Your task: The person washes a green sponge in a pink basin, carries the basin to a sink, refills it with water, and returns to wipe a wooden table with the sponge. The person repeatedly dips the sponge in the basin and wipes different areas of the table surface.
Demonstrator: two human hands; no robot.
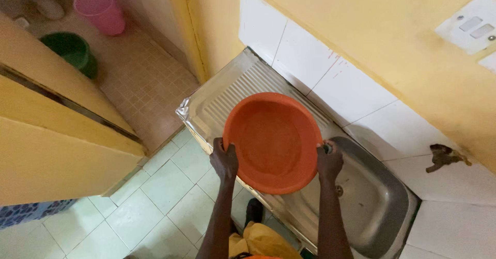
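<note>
I hold a round orange plastic basin [271, 140] with both hands, level, above the ribbed draining board [227, 91] of a steel sink. My left hand [225, 160] grips the basin's left rim, and my right hand [329, 161] grips its right rim. The basin looks empty inside. Part of the sink bowl [372, 197] lies under and to the right of the basin.
A tap [445, 157] sticks out of the white-tiled wall at the right. A wall switch [473, 26] sits at the upper right. Through a doorway at the upper left stand a pink bucket [101, 11] and a green bucket [72, 52]. Pale floor tiles [150, 207] lie below.
</note>
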